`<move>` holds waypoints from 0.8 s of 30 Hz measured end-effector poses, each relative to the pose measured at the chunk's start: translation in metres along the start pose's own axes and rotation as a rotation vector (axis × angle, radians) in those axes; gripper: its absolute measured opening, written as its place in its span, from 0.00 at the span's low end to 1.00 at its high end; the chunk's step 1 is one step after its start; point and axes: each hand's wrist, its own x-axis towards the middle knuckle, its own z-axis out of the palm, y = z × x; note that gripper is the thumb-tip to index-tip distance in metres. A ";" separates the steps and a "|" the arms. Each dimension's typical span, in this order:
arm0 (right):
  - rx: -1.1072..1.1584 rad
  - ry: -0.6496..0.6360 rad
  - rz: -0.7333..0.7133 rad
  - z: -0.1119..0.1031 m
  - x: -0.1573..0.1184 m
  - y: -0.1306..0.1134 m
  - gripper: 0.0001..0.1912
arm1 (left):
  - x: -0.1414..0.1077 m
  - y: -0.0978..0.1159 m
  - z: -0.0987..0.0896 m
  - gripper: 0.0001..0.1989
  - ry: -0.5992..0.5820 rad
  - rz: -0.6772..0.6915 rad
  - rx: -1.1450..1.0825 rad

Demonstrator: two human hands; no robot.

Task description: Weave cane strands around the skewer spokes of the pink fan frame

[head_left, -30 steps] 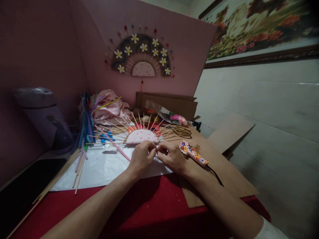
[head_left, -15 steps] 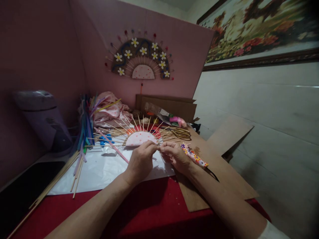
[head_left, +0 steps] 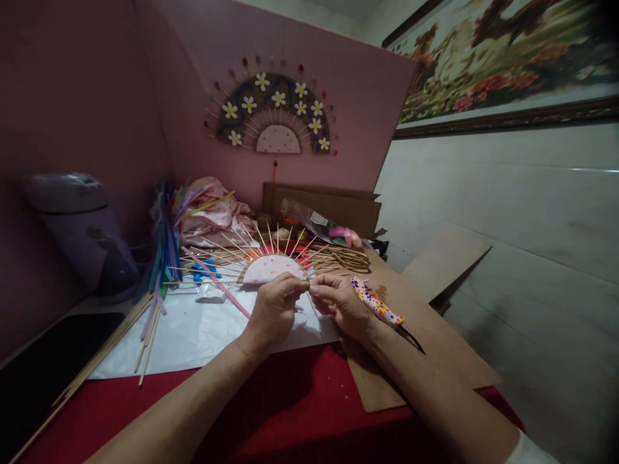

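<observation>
My left hand [head_left: 276, 308] and my right hand [head_left: 340, 300] meet with pinched fingertips at the lower right corner of a half-round cardboard piece. What lies between the fingertips is too small to make out. The half-round piece [head_left: 271, 269] is faced with pink dotted cloth, and thin wooden sticks [head_left: 268, 238] fan out from its curved edge. Right beside my right hand is a flower-patterned handle [head_left: 376, 301] with a black cord. A pink pipe cleaner [head_left: 217, 283] slants across the white sheet [head_left: 193, 332] left of my left hand.
Pipe cleaners [head_left: 162, 238] and crumpled pink cloth [head_left: 215, 216] stand back left, near a lilac container [head_left: 89, 238]. Long sticks [head_left: 111, 348] lie front left. Brown cardboard [head_left: 435, 341] covers the right side. A finished-looking fan [head_left: 278, 96] with white flowers hangs on the pink panel.
Almost nothing has moved. Both hands stay at the same corner, with only a slight shift of the fingers.
</observation>
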 end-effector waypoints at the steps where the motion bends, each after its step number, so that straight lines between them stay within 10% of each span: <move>1: -0.008 0.007 0.002 0.000 0.000 0.000 0.09 | 0.001 0.001 0.000 0.10 0.003 -0.056 -0.044; 7: -0.078 0.020 -0.022 0.000 0.001 0.002 0.08 | 0.005 0.003 0.000 0.08 -0.004 -0.340 -0.217; 24: -0.283 0.059 -0.121 0.000 0.003 0.005 0.09 | 0.009 0.005 -0.004 0.05 -0.115 -0.421 -0.076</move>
